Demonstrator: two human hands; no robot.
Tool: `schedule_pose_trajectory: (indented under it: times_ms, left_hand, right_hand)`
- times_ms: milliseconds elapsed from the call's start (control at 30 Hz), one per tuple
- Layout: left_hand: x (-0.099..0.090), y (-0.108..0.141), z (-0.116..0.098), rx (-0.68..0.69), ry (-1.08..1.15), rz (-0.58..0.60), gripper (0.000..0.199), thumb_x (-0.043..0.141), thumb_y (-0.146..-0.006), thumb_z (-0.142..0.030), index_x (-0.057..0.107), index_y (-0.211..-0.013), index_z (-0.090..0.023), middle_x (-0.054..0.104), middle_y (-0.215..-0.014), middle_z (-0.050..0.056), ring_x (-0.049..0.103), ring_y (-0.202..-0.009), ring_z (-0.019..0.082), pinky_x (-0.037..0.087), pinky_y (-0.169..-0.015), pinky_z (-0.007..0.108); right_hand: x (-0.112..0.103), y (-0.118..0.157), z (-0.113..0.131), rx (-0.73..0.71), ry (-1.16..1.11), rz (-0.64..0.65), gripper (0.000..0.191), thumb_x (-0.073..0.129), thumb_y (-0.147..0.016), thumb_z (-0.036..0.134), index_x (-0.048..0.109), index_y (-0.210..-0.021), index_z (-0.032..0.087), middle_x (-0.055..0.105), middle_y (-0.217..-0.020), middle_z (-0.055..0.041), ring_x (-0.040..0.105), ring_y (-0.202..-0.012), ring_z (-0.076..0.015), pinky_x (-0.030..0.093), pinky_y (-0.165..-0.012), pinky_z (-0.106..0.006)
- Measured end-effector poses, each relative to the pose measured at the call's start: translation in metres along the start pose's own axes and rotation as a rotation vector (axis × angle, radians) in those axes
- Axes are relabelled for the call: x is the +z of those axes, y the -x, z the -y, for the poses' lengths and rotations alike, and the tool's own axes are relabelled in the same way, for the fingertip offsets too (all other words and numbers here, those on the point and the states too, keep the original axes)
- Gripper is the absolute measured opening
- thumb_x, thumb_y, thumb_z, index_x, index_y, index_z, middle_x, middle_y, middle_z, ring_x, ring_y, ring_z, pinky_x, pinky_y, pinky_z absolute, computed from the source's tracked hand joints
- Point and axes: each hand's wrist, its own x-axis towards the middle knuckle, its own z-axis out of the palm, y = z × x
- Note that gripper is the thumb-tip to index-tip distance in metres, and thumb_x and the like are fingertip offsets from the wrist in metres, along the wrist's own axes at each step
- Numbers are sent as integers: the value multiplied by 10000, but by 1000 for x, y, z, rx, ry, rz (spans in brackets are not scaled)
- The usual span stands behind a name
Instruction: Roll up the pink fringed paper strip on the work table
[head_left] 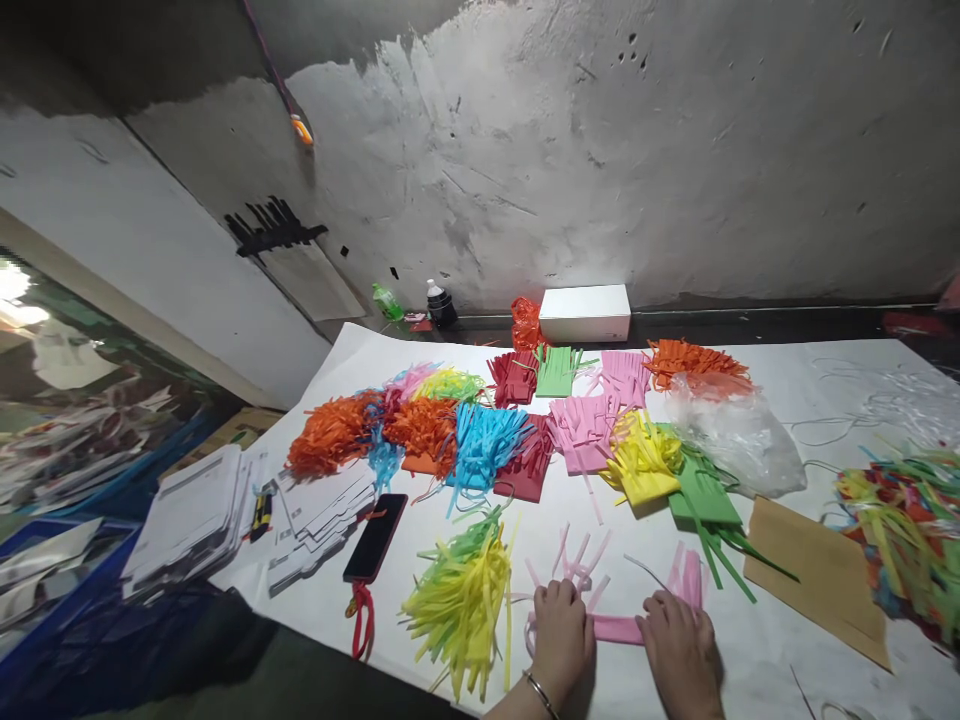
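A strip of pink fringed paper (pixel 617 629) lies at the front of the white table, its band stretched between my two hands. My left hand (pixel 561 632), with a bangle at the wrist, presses curled fingers onto the left end, where pale pink strips fan out beyond. On the right end my right hand (pixel 681 650) is closed over the paper, and more pink strips stick up behind its fingers. A thin pale string (pixel 646 569) lies just behind that hand. Left of my hands rests a yellow and green fringed bundle (pixel 469 600).
Fringed paper stacks in blue (pixel 487 440), yellow (pixel 643 460) and green (pixel 701 490) line the table's middle. A phone (pixel 376 537), paper sheets (pixel 322 520), brown cardboard (pixel 817 575), a plastic bag (pixel 739 435) and a multicoloured shred heap (pixel 900 530) surround them. A white box (pixel 585 314) stands by the wall.
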Motion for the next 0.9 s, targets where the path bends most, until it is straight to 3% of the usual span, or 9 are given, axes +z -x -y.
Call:
schedule_pose_trajectory:
  times_ms: [100, 200, 267, 333, 433, 567, 700, 900]
  left_hand:
    - [4, 0, 3, 3, 14, -22, 173, 567, -873, -189, 740, -877, -182, 678, -1061, 87, 541, -1033, 301, 334, -951, 486]
    - [10, 4, 11, 39, 59, -89, 150, 644, -865, -245, 714, -986, -194, 673, -1104, 73, 543, -1041, 285, 322, -984, 480]
    - [18, 8, 18, 195, 89, -191, 267, 717, -848, -337, 672, -1083, -220, 646, -1214, 62, 523, -1101, 275, 267, -1050, 484]
    - [28, 10, 24, 391, 65, -314, 219, 736, -863, -347, 657, -1036, -238, 639, -1241, 36, 505, -1135, 254, 187, -1107, 480]
    - [42, 8, 30, 500, 2, -405, 96, 710, -906, -252, 640, -850, -217, 681, -1043, -4, 521, -1015, 204, 195, -1083, 442]
    - [47, 3, 32, 506, 29, -380, 198, 772, -856, -293, 622, -764, -202, 649, -844, -31, 507, -857, 171, 291, -936, 366]
    - [37, 5, 36, 460, 97, -288, 260, 811, -805, -384, 630, -778, -200, 652, -880, -22, 509, -887, 192, 317, -868, 359]
    - [25, 15, 23, 230, 191, -147, 39, 657, -895, -179, 665, -870, -208, 666, -1027, 4, 530, -993, 213, 315, -961, 409]
  right_hand:
    - [7, 11, 8, -112, -144, -26, 296, 364, -1017, 215, 654, -1005, 271, 720, -975, -28, 624, -990, -244, 298, -1053, -503]
    - [15, 16, 12, -168, -227, -4, 322, 356, -1009, 159, 652, -936, 266, 709, -855, 6, 618, -901, -217, 299, -1028, -469]
    - [17, 16, 12, -159, -261, 21, 312, 376, -1004, 160, 635, -856, 250, 672, -784, 10, 595, -834, -210, 307, -993, -457]
    - [17, 15, 12, -138, -289, 42, 314, 382, -1007, 180, 617, -809, 241, 642, -759, 9, 573, -797, -204, 309, -967, -452]
    - [18, 14, 14, -142, -307, 65, 262, 397, -1013, 221, 648, -938, 243, 667, -861, -11, 577, -843, -211, 306, -962, -448]
    - [23, 17, 17, -189, -299, 71, 333, 337, -1025, 189, 646, -920, 253, 661, -812, 5, 574, -802, -196, 327, -939, -420]
    - [15, 24, 2, -172, -256, 92, 297, 360, -1019, 152, 632, -976, 262, 690, -897, -1, 614, -887, -195, 334, -977, -427]
    - [2, 20, -14, -66, -94, 133, 224, 398, -996, 165, 597, -944, 254, 672, -1002, -46, 622, -983, -254, 308, -971, -514]
